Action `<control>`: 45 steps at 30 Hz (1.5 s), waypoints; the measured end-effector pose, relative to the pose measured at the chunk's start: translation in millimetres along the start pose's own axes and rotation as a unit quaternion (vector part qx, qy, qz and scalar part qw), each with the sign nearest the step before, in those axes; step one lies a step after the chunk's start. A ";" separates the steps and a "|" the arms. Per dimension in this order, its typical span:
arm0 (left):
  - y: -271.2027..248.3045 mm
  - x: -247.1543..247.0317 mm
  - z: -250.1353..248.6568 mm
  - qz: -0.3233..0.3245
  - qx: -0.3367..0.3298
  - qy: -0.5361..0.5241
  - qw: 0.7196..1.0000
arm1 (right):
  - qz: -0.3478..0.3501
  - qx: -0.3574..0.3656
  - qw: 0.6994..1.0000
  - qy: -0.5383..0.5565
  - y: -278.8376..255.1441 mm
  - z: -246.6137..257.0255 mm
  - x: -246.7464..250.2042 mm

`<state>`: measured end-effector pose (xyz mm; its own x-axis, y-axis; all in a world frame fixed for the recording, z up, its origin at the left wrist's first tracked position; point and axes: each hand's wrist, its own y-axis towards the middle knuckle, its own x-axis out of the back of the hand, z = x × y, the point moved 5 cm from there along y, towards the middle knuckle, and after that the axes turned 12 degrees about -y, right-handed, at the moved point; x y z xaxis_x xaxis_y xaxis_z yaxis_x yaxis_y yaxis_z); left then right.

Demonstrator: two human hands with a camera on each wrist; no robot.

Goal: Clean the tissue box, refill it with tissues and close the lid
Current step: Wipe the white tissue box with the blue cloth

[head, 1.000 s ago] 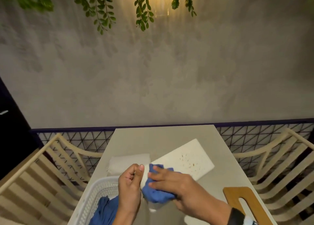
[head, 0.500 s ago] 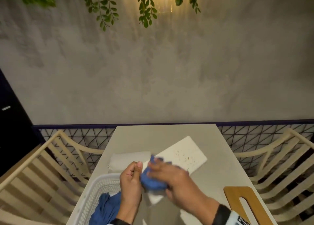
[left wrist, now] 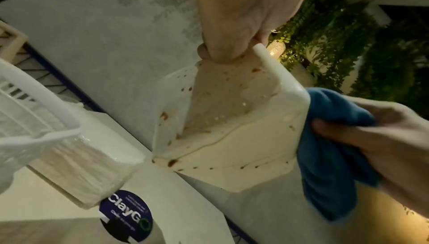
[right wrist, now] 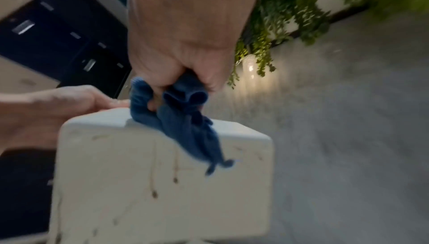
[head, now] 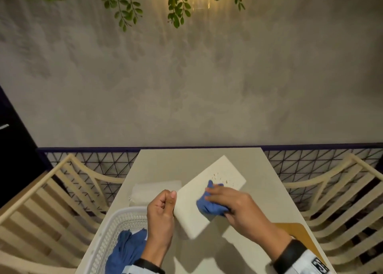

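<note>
Tissue box (head: 209, 193): white, rigid, smooth-walled, open and without contents, raised off the bench (head: 165, 164) and tilted, far end pointing away and to the right. Judged light and stiff; smooth plastic-like walls likely slippery where wet, as droplets and brown spots inside suggest in the left wrist view. Best taken at a rim or corner, thumb inside and fingers outside, as done here. Left hand (head: 160, 213): grip narrow, pinching the near-left rim of the tissue box (left wrist: 232, 119), wrist low, forearm rising from the lower edge of the head view. Right hand (head: 232, 203): grip closed round a bunched blue cloth (head: 209, 203), pressed on the outer wall of the box, knuckles up, forearm entering from lower right. Brown speckles remaining on the wall beyond the cloth, toward the far end; streaks also visible on the tissue box (right wrist: 162, 183) in the right wrist view, blurred. Cleaning step judged under way; refill and lid not yet done. Tissue pack (head: 155, 192) lying on the bench just left of the box. White basket (head: 116, 228) at near left, holding another blue cloth (head: 126, 251). Wooden lid (head: 298, 232) flat on the bench at near right, partly hidden by the right forearm.
</note>
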<state>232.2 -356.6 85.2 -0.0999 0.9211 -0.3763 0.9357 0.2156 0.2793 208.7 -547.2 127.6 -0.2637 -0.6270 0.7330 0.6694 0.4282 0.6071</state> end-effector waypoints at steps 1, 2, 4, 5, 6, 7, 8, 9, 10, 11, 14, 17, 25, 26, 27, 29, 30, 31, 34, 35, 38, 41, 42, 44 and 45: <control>-0.4 -4.4 -0.6 -0.003 0.000 -0.009 1.000 | -0.013 -0.017 1.000 -0.009 9.0 9.7 -3.4; 0.3 -6.9 -2.0 -0.010 -0.003 -0.022 1.000 | 0.007 -0.004 1.000 -0.009 12.2 23.2 -11.9; 1.6 -7.3 -6.8 -0.010 -0.019 -0.033 0.999 | 0.081 0.088 0.993 0.006 -1.6 46.3 -23.2; 1.0 -7.1 -9.2 -0.005 -0.022 -0.034 0.999 | 0.118 0.130 0.985 0.008 -12.2 44.4 -20.1; 0.2 -6.0 -9.5 0.005 -0.019 -0.036 0.999 | 0.110 0.132 0.985 0.013 -18.4 33.8 -12.2; -1.3 -7.3 -9.5 0.021 -0.015 -0.030 0.999 | 0.072 0.090 0.993 0.023 -17.7 17.1 -2.2; -3.0 -9.2 -8.7 0.028 -0.016 -0.015 0.999 | 0.022 0.030 0.999 0.019 -10.3 0.6 6.9; -4.3 -12.4 -8.3 0.030 -0.020 0.004 0.999 | -0.022 -0.014 1.000 0.008 1.6 -6.1 11.8; -4.2 -15.6 -7.6 0.025 -0.019 0.005 1.000 | -0.048 -0.036 0.998 -0.009 15.0 -1.2 12.5; -3.2 -17.2 -8.0 0.012 -0.015 -0.016 1.000 | -0.051 -0.029 0.998 -0.017 25.2 11.9 9.0; 0.3 -13.4 -10.7 -0.007 -0.021 -0.065 0.998 | 0.036 0.114 0.992 0.025 13.1 38.2 -3.5; -3.7 -15.7 -7.7 0.009 0.000 -0.051 0.999 | 0.014 0.023 0.999 0.016 11.2 -5.9 17.8; -4.3 -18.8 8.3 0.000 0.057 -0.079 0.995 | 0.030 0.030 0.999 0.003 20.9 19.3 -6.5; -5.9 -19.2 10.2 0.007 0.072 -0.082 0.994 | 0.026 0.013 1.000 0.002 21.6 13.7 -8.1; -6.8 -20.1 11.6 0.016 0.082 -0.088 0.993 | 0.018 0.002 1.000 0.006 22.8 12.7 -9.6; -6.5 -18.8 11.6 0.026 0.084 -0.108 0.990 | 0.027 0.015 0.999 0.008 21.9 22.2 -18.0; -5.9 -16.0 11.8 0.025 0.076 -0.119 0.990 | 0.040 0.043 0.998 0.009 15.2 26.5 -20.9; -5.4 -13.6 11.5 0.024 0.068 -0.127 0.989 | 0.060 0.076 0.995 0.004 6.4 28.0 -18.5; -7.7 -15.8 1.7 0.030 0.043 -0.113 0.992 | 0.054 0.026 0.998 -0.024 -4.9 -2.9 8.2; -8.5 -18.7 -0.3 0.032 0.035 -0.108 0.993 | 0.018 -0.025 0.999 -0.027 1.4 -14.3 15.8; -5.2 -19.2 -1.0 0.000 0.027 -0.128 0.991 | -0.002 -0.022 0.999 -0.033 27.6 8.6 6.3; 0.7 -10.0 -5.1 0.001 0.014 -0.142 0.990 | 0.070 0.117 0.991 0.000 8.6 28.7 -2.5; -1.3 -10.6 -8.7 0.014 0.014 -0.132 0.991 | 0.066 0.115 0.991 0.000 4.3 18.6 3.7; -7.6 -13.3 -6.5 0.027 0.016 -0.099 0.995 | 0.016 0.036 0.999 -0.021 15.1 -6.0 15.7; -10.6 -14.4 -2.9 0.023 0.022 -0.095 0.995 | -0.009 0.003 1.000 -0.019 26.4 -5.1 18.6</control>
<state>222.8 -371.2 90.2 0.0047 0.8506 -0.5257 0.9521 0.1569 0.2624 225.0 -550.9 155.6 -0.3024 -0.6093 0.7330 0.6606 0.4204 0.6220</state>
